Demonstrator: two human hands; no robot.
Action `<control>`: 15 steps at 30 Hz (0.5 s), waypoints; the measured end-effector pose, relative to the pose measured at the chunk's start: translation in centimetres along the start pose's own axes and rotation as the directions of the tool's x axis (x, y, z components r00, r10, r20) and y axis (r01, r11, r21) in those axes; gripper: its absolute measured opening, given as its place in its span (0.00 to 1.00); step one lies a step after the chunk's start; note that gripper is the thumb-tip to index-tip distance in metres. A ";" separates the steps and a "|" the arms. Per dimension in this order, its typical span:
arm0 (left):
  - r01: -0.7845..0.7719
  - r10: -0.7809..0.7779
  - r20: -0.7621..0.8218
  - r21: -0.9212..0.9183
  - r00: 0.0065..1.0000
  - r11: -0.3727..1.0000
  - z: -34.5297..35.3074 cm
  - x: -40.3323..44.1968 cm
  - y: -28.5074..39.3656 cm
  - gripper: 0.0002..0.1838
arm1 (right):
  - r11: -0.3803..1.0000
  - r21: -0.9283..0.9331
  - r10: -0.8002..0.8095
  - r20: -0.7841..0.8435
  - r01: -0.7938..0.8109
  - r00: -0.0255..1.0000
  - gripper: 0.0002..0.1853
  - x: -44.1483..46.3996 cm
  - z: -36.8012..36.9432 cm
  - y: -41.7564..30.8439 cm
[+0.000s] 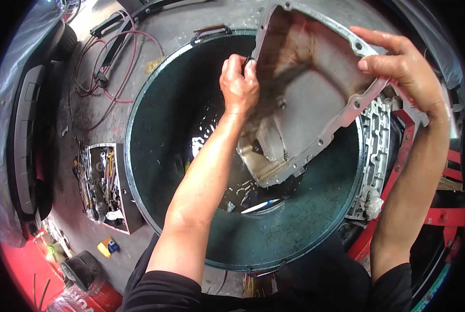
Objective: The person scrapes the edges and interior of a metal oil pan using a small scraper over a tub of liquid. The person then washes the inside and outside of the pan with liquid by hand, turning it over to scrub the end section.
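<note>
Above a big round green tub (139, 140), a metal oil pan (315, 93) is held up at a tilt. Bolt holes line its flange, and brown oily stains streak the inside. My right hand (399, 62) grips the pan's upper right rim, thumb inside and fingers over the outer edge. Against the pan's left rim, my left hand (239, 86) is closed in a fist. A small dark bit shows between its thumb and forefinger; what it belongs to is hidden. Dark liquid with white foam (197, 145) lies in the tub, along with a white-and-blue object (261, 205).
Left of the tub stands an open box of tools (121, 187). A red hose (134, 34) coils on the floor behind it. A cast metal engine part (378, 135) and red metal framework (443, 216) are at the right. A car bumper (27, 140) borders the far left.
</note>
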State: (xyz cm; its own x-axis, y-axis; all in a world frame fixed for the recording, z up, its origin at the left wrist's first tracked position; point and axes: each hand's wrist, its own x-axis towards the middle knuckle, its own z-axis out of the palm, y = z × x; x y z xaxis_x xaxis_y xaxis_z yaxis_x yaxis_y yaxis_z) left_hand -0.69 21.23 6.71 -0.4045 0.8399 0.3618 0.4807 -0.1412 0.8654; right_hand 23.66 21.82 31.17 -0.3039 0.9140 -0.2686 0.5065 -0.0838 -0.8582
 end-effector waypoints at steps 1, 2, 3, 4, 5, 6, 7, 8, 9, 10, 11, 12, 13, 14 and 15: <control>-0.052 0.052 -0.012 0.023 0.999 0.998 -0.2 -0.2 -0.1 0.08 | 0.999 -0.039 0.010 0.008 -0.010 1.000 0.31 0.0 0.0 -0.4; -0.107 0.109 -0.022 0.047 0.994 0.993 -0.4 -0.2 0.1 0.08 | 0.999 -0.032 -0.008 -0.005 0.008 1.000 0.31 0.0 0.2 -0.3; -0.077 0.077 -0.018 0.005 0.997 0.997 -0.3 -0.3 0.1 0.08 | 0.999 -0.041 -0.014 -0.025 0.013 1.000 0.31 -0.2 0.2 -0.3; -0.086 0.086 -0.018 0.004 0.996 0.996 0.2 0.3 -0.1 0.08 | 0.999 -0.050 -0.013 -0.037 0.012 0.999 0.31 -0.3 0.4 -0.4; -0.160 0.161 -0.060 0.015 0.985 0.987 0.5 1.1 0.5 0.08 | 0.999 -0.048 -0.015 -0.037 0.013 0.999 0.31 -0.2 0.3 -0.5; -0.231 0.232 -0.098 0.027 0.968 0.973 0.8 2.2 1.5 0.08 | 0.998 -0.058 -0.002 -0.018 0.001 1.000 0.31 -0.3 0.2 -0.7; -0.297 0.302 -0.123 0.054 0.945 0.953 1.2 3.4 2.6 0.07 | 0.997 -0.070 0.012 0.004 -0.012 1.000 0.31 -0.3 0.2 -0.7; -0.315 0.313 -0.158 0.013 0.937 0.949 1.6 4.2 3.6 0.07 | 0.997 -0.072 0.017 0.007 -0.016 1.000 0.31 -0.3 0.2 -0.4; -0.293 0.295 -0.133 0.032 0.946 0.956 1.5 4.0 3.4 0.07 | 0.999 -0.039 0.006 0.004 -0.006 1.000 0.31 -0.1 0.2 0.0; -0.280 0.284 -0.109 0.052 0.953 0.959 1.2 3.8 3.1 0.07 | 1.000 -0.002 -0.011 -0.005 0.011 1.000 0.31 0.0 0.0 0.1; -0.211 0.212 -0.085 0.031 0.974 0.977 0.8 3.2 3.1 0.07 | 0.995 -0.090 -0.041 -0.115 0.031 0.993 0.30 -0.6 0.6 -0.5; -0.139 0.139 -0.054 0.010 0.989 0.990 0.6 2.8 2.9 0.08 | 0.996 -0.086 -0.046 -0.126 0.036 0.991 0.30 -0.6 0.3 -0.7; -0.170 0.172 -0.052 0.053 0.984 0.984 1.0 3.3 2.6 0.08 | 0.998 -0.053 -0.022 -0.082 0.018 0.996 0.30 -0.5 0.1 -0.7; -0.243 0.250 -0.079 0.082 0.965 0.966 1.3 4.4 3.5 0.08 | 1.000 -0.021 0.006 -0.025 -0.007 1.000 0.30 -0.4 0.2 -0.6; -0.236 0.239 -0.093 0.045 0.967 0.971 1.6 5.4 4.7 0.08 | 0.998 0.041 0.042 0.021 -0.043 0.999 0.30 -0.3 0.0 -0.5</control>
State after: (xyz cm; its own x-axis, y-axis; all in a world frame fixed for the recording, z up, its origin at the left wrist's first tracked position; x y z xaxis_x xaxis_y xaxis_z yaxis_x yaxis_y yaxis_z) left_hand 0.61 25.97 12.17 -0.3480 0.7295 0.5889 0.5971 -0.3118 0.7391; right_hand 23.54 21.63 31.65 -0.2996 0.9011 -0.3134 0.4855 -0.1388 -0.8631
